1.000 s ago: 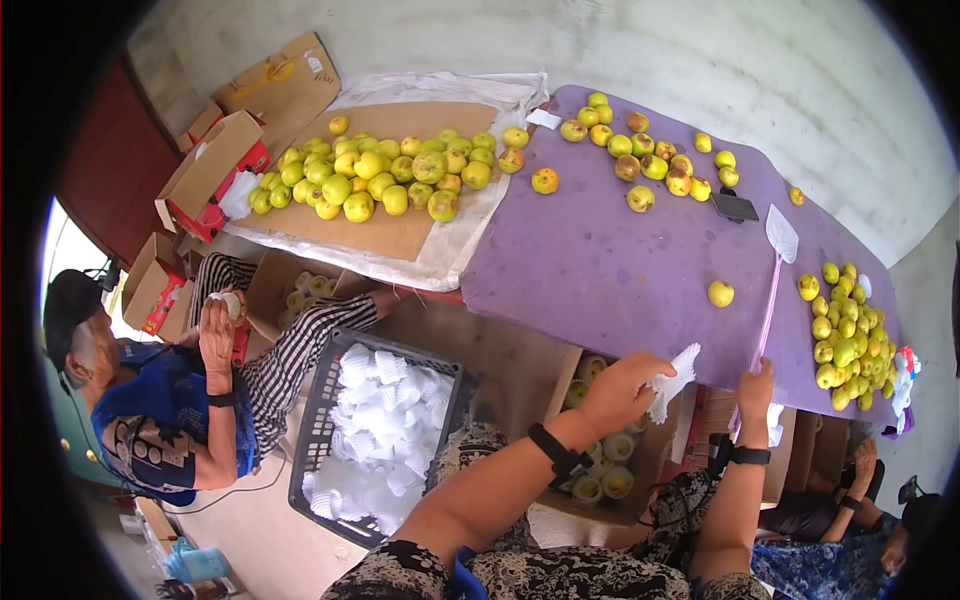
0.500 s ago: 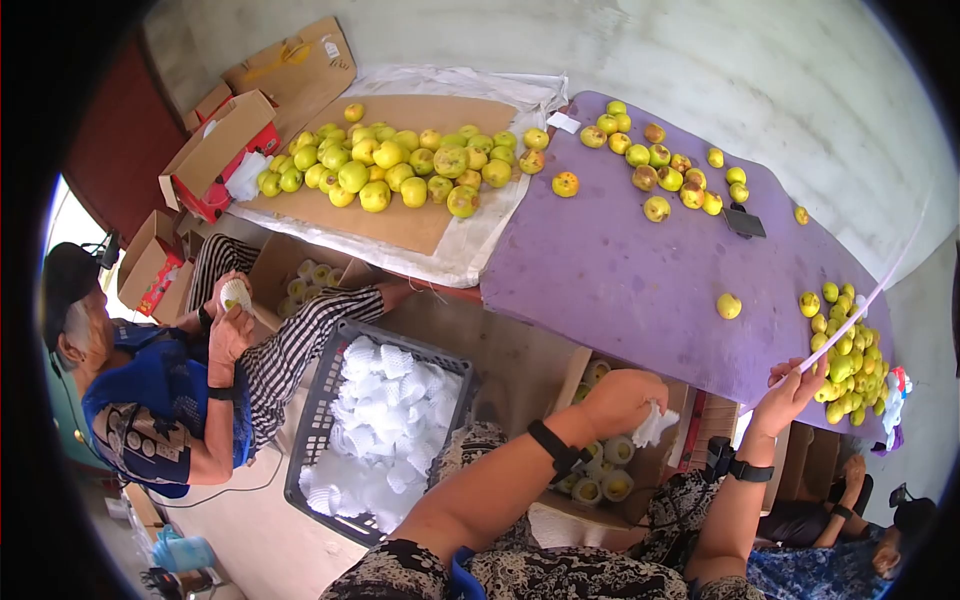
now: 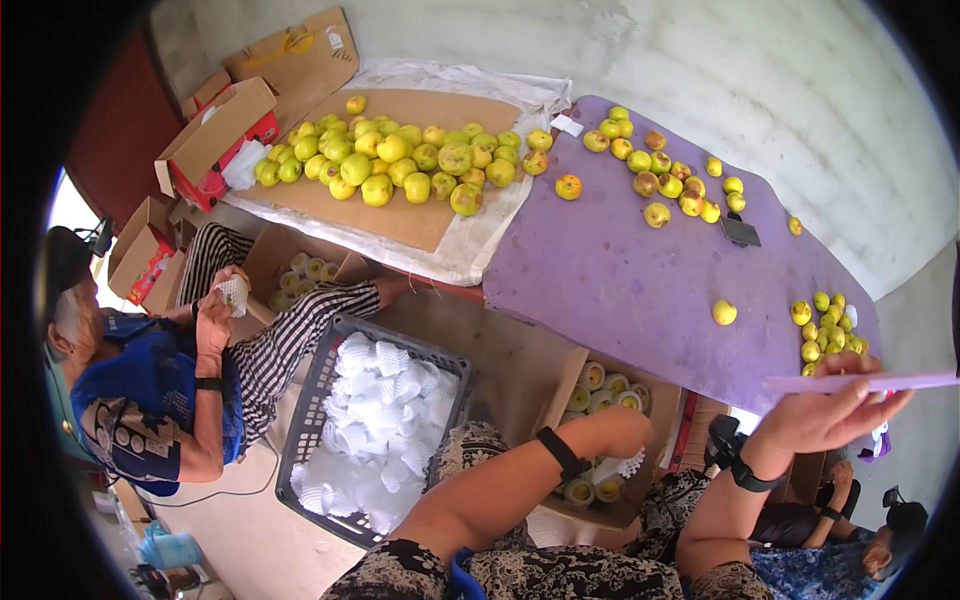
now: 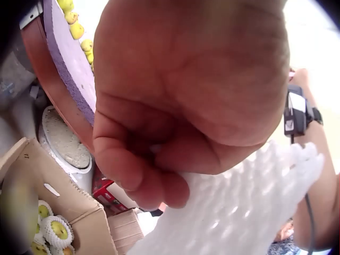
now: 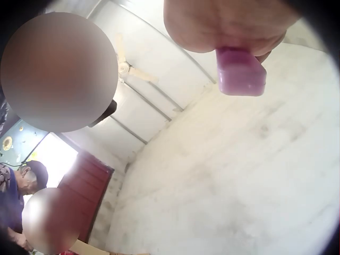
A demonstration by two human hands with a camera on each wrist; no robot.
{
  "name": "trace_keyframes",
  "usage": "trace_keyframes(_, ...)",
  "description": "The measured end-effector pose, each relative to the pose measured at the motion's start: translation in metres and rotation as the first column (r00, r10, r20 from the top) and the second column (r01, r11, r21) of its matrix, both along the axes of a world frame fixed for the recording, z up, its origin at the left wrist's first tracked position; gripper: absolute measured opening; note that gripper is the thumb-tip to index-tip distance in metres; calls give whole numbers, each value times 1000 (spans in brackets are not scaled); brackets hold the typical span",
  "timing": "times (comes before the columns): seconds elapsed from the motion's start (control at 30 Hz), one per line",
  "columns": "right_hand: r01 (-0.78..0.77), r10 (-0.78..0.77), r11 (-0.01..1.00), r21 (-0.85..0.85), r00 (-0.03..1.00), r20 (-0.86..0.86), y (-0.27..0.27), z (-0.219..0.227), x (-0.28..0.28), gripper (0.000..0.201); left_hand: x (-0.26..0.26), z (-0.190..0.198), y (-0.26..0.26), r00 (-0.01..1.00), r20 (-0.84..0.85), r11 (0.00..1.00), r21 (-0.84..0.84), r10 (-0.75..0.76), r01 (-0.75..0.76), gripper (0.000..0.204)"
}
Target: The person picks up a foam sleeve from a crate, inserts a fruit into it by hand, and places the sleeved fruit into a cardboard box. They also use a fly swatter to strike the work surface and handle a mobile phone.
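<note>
In the left wrist view my left hand [image 4: 186,90] pinches a white foam net [image 4: 228,207] between curled fingers and thumb. The head view has this left hand [image 3: 615,432] over an open carton [image 3: 655,400] of netted apples, the net [image 3: 630,462] hanging below it. My right hand [image 3: 825,415] is raised over the purple table's [image 3: 620,290] front right edge, holding a pinkish-purple stick [image 3: 880,381] that points right. From the right wrist view, the stick's blunt end [image 5: 241,77] sticks out under the right hand [image 5: 234,24].
A black crate [image 3: 315,400] of foam nets stands on the floor at left, beside a seated person [image 3: 150,400] holding a netted fruit. Loose apples [image 3: 395,150] cover the cardboard at the back; others lie on the purple table. Another person [image 3: 840,545] sits at lower right.
My right hand has risen and moved right, and the stick has swung from pointing up the table to pointing right. My left hand has lowered over the carton with the net.
</note>
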State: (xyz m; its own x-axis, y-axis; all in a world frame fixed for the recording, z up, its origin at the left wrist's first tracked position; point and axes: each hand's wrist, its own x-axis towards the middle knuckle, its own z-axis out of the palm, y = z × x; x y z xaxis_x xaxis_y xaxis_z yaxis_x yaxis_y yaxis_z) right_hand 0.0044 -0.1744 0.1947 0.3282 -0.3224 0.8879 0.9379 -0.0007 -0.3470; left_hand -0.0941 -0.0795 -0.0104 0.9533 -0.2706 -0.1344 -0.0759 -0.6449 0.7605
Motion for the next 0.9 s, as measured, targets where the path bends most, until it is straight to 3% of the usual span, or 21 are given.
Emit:
trace_keyframes(0.03,-52,51,998,-45,998,-29,21,-15,-3,51,2,-7,-1,1000,0,1000,-2,2,-2,24)
trace_keyframes(0.07,-212,201,970,-121,975,-97,36,-45,3,52,5,-16,-3,998,-45,991,127,-44,50,24)
trace_keyframes(0.1,-291,218,935,-202,922,-320,64,-87,5,51,6,-21,-7,991,-97,963,248,-87,109,25)
trace_keyframes(0.13,-365,105,705,-607,902,-419,78,-156,21,53,-1,-20,-12,991,-96,964,240,-96,117,25)
trace_keyframes(0.17,-419,-45,314,-852,890,-454,82,-200,31,56,-9,-15,-14,988,-136,968,230,-71,101,27)
trace_keyframes(0.23,-466,23,164,-870,883,-469,84,-200,14,60,-16,-17,-18,984,-176,969,242,-4,47,32)
trace_keyframes(0.27,-467,23,154,-871,883,-470,85,-192,13,60,-13,-24,-21,984,-177,972,232,-1,42,32)
trace_keyframes(0.33,-425,39,380,-822,895,-444,81,-145,-1,59,-12,-26,-26,993,-108,992,111,-47,59,31)
trace_keyframes(0.37,-418,32,390,-821,897,-442,77,-139,0,59,-12,-12,-26,985,-169,993,103,-39,57,28)
trace_keyframes(0.43,-388,-33,475,-790,889,-456,70,-128,7,58,-6,-26,-27,980,-157,978,151,-118,142,26)
trace_keyframes(0.47,-388,-30,473,-791,891,-454,67,-127,9,58,-5,-36,-28,969,-158,957,191,-188,217,24)
trace_keyframes(0.53,-326,56,577,-749,930,-362,56,-128,13,57,-8,-22,-21,973,-179,961,208,-146,183,21)
trace_keyframes(0.77,-371,42,574,-730,904,-426,30,-153,26,52,-8,-10,-16,975,-192,960,232,-113,157,20)
trace_keyframes(0.9,-365,125,725,-583,904,-410,37,-122,26,52,-1,-20,-16,962,-240,943,271,-130,195,22)
